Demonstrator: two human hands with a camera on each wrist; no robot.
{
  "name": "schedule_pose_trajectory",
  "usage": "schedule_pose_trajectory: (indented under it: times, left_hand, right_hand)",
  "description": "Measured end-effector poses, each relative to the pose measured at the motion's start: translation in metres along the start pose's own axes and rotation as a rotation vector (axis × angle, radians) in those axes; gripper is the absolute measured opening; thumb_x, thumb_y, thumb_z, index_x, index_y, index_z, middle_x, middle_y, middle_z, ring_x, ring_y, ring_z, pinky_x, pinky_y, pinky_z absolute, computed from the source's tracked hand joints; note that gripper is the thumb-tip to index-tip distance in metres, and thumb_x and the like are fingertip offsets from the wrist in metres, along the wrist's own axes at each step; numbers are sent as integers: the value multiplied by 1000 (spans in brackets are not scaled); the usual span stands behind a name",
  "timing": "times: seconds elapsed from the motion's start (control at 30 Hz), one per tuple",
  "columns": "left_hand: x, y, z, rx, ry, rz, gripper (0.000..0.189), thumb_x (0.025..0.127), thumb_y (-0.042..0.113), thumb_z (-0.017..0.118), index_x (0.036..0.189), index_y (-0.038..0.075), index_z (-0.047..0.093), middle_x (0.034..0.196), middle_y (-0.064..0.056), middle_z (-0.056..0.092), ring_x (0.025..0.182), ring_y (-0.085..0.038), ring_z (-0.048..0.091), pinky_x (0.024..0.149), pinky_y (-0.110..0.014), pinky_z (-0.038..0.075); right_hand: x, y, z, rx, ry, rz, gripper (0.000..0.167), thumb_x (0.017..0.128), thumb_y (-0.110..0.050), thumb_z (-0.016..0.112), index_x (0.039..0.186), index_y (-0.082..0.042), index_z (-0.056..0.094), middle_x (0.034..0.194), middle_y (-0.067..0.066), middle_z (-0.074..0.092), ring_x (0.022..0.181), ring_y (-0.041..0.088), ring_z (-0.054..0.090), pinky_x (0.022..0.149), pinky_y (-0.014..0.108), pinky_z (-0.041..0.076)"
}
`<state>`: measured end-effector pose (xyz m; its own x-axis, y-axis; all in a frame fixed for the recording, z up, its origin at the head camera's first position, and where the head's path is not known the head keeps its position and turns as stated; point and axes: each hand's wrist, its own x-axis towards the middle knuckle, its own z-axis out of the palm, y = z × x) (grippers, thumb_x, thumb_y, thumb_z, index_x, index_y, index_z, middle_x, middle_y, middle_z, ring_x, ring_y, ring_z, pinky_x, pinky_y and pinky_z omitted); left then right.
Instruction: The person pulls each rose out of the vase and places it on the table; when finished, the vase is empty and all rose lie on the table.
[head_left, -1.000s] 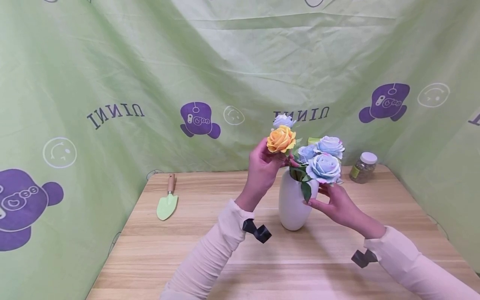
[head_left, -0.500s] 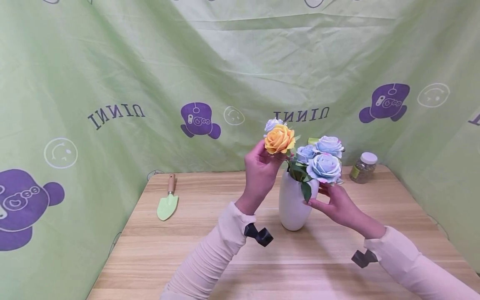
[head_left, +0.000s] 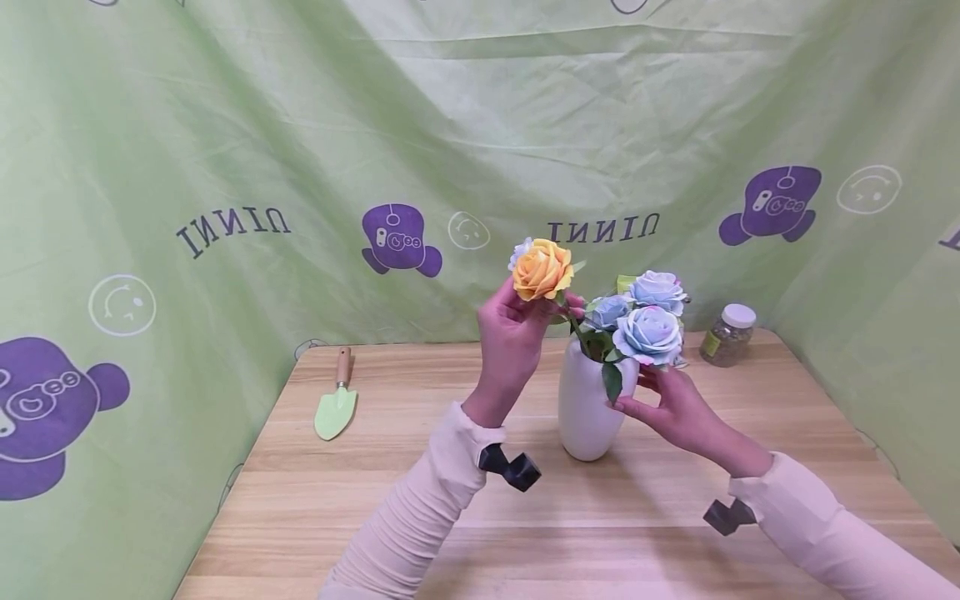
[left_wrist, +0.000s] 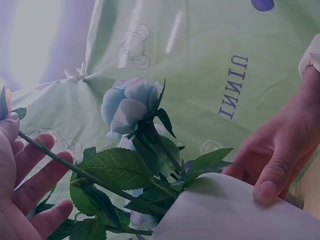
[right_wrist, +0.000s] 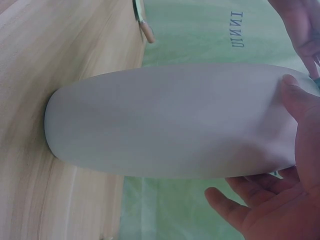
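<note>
In the head view my left hand (head_left: 512, 340) pinches an orange rose (head_left: 542, 270) just below its bloom. The left wrist view shows the thumb on the rose's green stem (left_wrist: 95, 178), which slants down into the mouth of a white vase (head_left: 587, 417). A pale blue bloom (head_left: 521, 252) peeks out behind the orange one. Several light blue roses (head_left: 648, 336) with dark leaves lean to the right in the vase. My right hand (head_left: 686, 414) grips the upright vase near its rim, thumb on the near side (right_wrist: 200, 120) and fingers on the far side.
A small garden trowel (head_left: 335, 412) with a pale green blade lies at the table's left. Behind the right hand stands a lidded clear jar (head_left: 726, 336). A green printed curtain (head_left: 465, 125) hangs along the wooden table's (head_left: 360, 533) back and sides.
My left hand has shifted left with the orange rose, away from the blue roses, and more of its stem shows. The right hand and vase have stayed put.
</note>
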<state>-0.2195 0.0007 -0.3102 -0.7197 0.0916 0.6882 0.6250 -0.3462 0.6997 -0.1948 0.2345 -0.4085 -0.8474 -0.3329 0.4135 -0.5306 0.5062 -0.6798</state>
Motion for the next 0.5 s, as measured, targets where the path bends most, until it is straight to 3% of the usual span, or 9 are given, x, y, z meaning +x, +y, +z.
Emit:
schedule_pose_trajectory:
  times: [0.13, 0.3, 0.5]
  left_hand:
    - [2, 2, 0, -18, -2, 10, 33, 98, 3, 60, 125, -16, 53, 96, -46, 62, 82, -6, 74, 85, -45, 64]
    - [3, -2, 0, -13, -12, 6, 40, 98, 15, 63, 114, -21, 56, 91, -46, 62, 78, -5, 73, 80, -33, 65]
    - [2, -6, 4, -37, -18, -25, 24, 97, -3, 58, 107, -24, 57, 89, -48, 60, 76, -4, 72, 79, -33, 65]
  right_hand:
    - [0, 0, 0, 10, -7, 8, 94, 84, -9, 80, 158, -12, 22, 153, 21, 42, 125, 46, 57, 98, 55, 53]
    - [-1, 0, -1, 11, -10, 13, 93, 85, -10, 80, 158, -12, 23, 153, 21, 42, 126, 46, 57, 98, 55, 53]
    - [0, 1, -1, 8, -10, 8, 93, 85, -10, 80, 158, -14, 23, 153, 20, 43, 127, 44, 56, 98, 56, 53]
